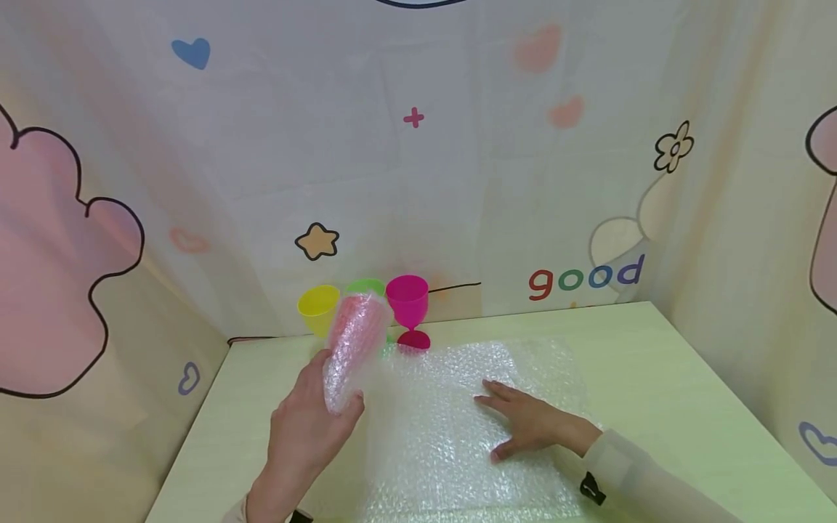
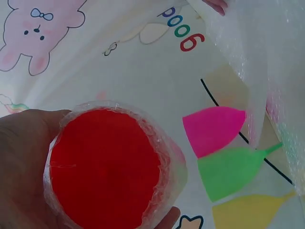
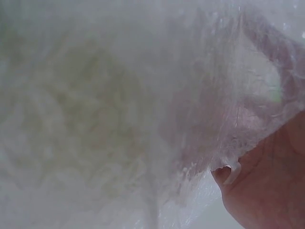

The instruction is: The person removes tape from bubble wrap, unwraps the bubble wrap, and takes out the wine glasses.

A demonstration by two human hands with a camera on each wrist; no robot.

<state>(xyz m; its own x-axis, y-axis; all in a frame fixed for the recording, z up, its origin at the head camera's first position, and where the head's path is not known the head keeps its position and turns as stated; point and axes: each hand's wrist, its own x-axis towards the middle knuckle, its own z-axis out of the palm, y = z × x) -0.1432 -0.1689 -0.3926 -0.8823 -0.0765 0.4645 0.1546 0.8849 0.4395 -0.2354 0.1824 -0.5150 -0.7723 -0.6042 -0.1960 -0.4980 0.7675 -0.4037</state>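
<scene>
My left hand (image 1: 309,425) grips a red cup (image 1: 356,338) wrapped in bubble wrap, raised above the table and tilted. The left wrist view looks straight at the wrapped cup's round red end (image 2: 105,167), ringed by crinkled wrap. Fingers spread, my right hand (image 1: 526,419) is over a wide sheet of clear bubble wrap (image 1: 431,436) in the middle of the table. Close to the right wrist camera, cloudy bubble wrap (image 3: 95,119) fills most of that view, with part of the right hand (image 3: 271,176) at its right edge.
At the back stand a yellow goblet (image 1: 319,311), a green goblet (image 1: 368,285) partly hidden by the wrapped cup, and a pink goblet (image 1: 408,299). The sheet's far edge reaches the pink goblet's foot. A printed curtain (image 1: 431,181) surrounds the pale table (image 1: 667,436).
</scene>
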